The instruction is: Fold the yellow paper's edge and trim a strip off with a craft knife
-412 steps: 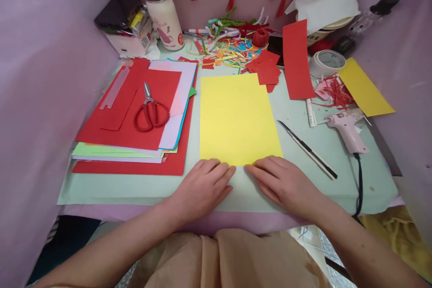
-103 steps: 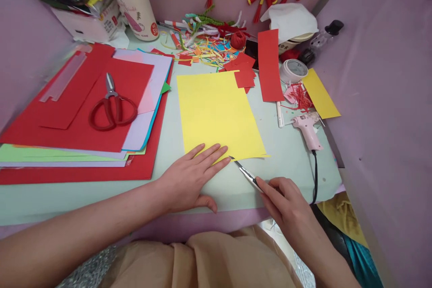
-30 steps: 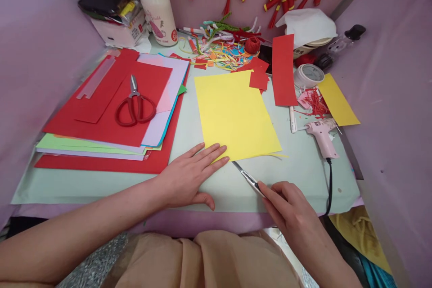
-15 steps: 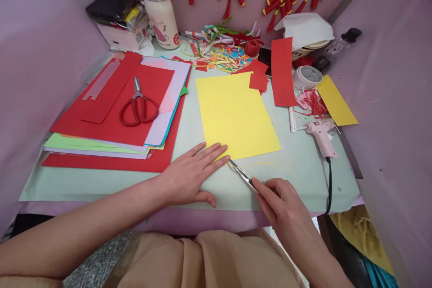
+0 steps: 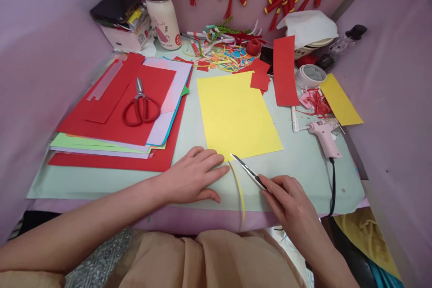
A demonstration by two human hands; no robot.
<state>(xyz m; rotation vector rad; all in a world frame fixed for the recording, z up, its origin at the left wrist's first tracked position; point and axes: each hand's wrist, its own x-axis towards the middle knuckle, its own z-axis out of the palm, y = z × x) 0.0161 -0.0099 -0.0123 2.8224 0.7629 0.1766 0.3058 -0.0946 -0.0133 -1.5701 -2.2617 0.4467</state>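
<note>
A sheet of yellow paper lies flat in the middle of the table. My left hand rests palm down at its near left corner, fingers stretched out. From beside those fingertips a thin yellow paper strip curves down past the table's front edge. In my right hand is a utility knife, its blade pointing up and left with the tip at the sheet's near edge. Whether the strip is still joined to the sheet is hard to see.
Red-handled scissors lie on stacked coloured paper at left. A pink glue gun with a black cord sits at right, near a red paper piece. Behind are paper scraps and a white bottle.
The yellow strip now hangs toward me from the sheet's near edge. My right hand has shifted slightly right with the knife; my left fingers have bent a little.
</note>
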